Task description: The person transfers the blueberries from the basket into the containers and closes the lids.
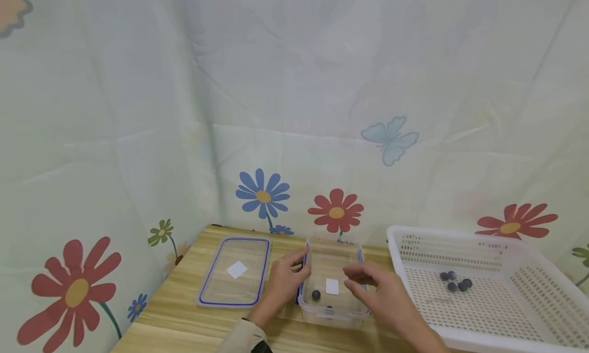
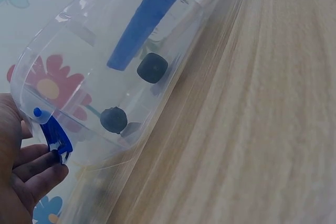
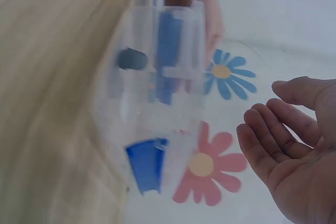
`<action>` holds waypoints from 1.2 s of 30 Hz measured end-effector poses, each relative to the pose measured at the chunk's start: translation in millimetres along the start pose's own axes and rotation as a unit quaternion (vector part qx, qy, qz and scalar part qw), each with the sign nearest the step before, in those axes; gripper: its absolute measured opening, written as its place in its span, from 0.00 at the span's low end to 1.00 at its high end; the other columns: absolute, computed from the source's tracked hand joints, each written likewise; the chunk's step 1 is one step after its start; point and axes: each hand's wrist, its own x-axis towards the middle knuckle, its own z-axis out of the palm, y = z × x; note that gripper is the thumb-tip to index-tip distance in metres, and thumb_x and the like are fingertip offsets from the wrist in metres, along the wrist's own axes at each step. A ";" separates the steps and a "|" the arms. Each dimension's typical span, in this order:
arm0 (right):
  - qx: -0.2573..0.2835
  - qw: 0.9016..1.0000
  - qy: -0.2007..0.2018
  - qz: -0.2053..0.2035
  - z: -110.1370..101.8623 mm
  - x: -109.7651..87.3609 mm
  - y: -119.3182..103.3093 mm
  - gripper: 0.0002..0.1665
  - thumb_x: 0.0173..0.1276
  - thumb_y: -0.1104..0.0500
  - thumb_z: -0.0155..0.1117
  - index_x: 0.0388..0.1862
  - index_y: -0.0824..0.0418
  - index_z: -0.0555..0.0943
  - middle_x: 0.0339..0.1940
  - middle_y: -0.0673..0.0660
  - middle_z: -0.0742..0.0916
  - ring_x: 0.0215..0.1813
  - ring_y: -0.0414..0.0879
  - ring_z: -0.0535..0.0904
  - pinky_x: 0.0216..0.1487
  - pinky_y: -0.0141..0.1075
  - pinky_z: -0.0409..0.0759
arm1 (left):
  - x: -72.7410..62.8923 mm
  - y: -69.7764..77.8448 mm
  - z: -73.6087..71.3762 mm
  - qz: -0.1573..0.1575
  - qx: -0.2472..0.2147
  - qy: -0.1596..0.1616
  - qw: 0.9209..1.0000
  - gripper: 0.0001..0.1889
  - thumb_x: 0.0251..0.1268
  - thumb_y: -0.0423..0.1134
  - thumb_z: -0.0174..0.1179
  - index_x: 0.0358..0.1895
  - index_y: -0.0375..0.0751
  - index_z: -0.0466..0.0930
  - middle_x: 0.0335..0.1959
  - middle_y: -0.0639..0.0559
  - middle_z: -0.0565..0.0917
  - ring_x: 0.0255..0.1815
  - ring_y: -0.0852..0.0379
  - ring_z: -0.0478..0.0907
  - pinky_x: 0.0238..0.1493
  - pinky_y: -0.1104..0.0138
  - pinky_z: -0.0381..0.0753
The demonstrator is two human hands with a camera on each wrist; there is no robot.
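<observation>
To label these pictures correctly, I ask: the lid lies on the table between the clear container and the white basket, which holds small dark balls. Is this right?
One position is wrong: the lid lies on the table left of the clear container, as the head view shows. The white basket does hold small dark balls.

A wood-grain table [image 1: 161, 320] carries three things side by side. A clear lid [image 1: 230, 287] with a blue rim lies flat at left, a clear container [image 1: 333, 318] stands near it, and a white perforated basket [image 1: 488, 312] sits at right.
</observation>
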 end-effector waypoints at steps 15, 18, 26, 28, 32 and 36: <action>-0.053 0.998 0.014 -0.021 -68.2 22.8 -10.4 0.12 0.73 0.61 0.73 0.53 0.58 0.88 0.46 0.47 0.90 0.47 0.41 0.88 0.48 0.32 0.88 | 1.2 3.1 -0.5 -0.003 0.005 0.008 1.000 0.21 0.70 0.30 0.65 0.65 0.31 0.84 0.62 0.35 0.84 0.59 0.37 0.85 0.55 0.52 0.88; -0.071 0.997 0.015 -0.031 -81.9 27.9 -9.0 0.12 0.72 0.62 0.74 0.53 0.59 0.88 0.47 0.48 0.91 0.46 0.40 0.88 0.46 0.31 0.88 | 1.0 3.0 -0.4 -0.004 0.006 0.006 1.000 0.21 0.70 0.30 0.65 0.65 0.31 0.84 0.62 0.35 0.84 0.59 0.37 0.85 0.55 0.53 0.88; -0.099 0.995 -0.016 -0.001 -115.8 42.5 -0.6 0.16 0.75 0.57 0.72 0.58 0.59 0.88 0.51 0.55 0.92 0.48 0.45 0.89 0.44 0.30 0.87 | 0.2 1.5 0.4 -0.004 -0.008 0.001 1.000 0.22 0.71 0.30 0.64 0.66 0.31 0.83 0.63 0.35 0.84 0.60 0.37 0.84 0.55 0.55 0.88; -0.119 0.993 -0.020 0.005 -124.8 46.5 2.2 0.16 0.76 0.55 0.71 0.59 0.58 0.88 0.52 0.54 0.91 0.49 0.47 0.89 0.45 0.30 0.86 | 0.5 1.3 0.6 -0.007 -0.008 0.001 1.000 0.22 0.71 0.31 0.64 0.66 0.31 0.83 0.63 0.35 0.84 0.60 0.38 0.84 0.56 0.54 0.87; -0.146 0.989 -0.018 0.010 -140.2 53.4 11.4 0.16 0.77 0.53 0.71 0.59 0.58 0.88 0.52 0.55 0.91 0.50 0.49 0.89 0.45 0.29 0.85 | 0.7 1.4 0.4 -0.009 -0.006 0.000 1.000 0.22 0.71 0.31 0.64 0.66 0.31 0.83 0.63 0.35 0.84 0.61 0.38 0.84 0.56 0.54 0.87; -0.158 0.987 -0.014 0.012 -149.6 58.0 23.5 0.18 0.77 0.52 0.70 0.60 0.60 0.87 0.53 0.58 0.91 0.52 0.54 0.88 0.44 0.28 0.84 | 0.2 2.2 -0.4 -0.007 -0.006 0.002 1.000 0.22 0.70 0.30 0.65 0.66 0.30 0.83 0.63 0.35 0.84 0.60 0.38 0.84 0.56 0.54 0.87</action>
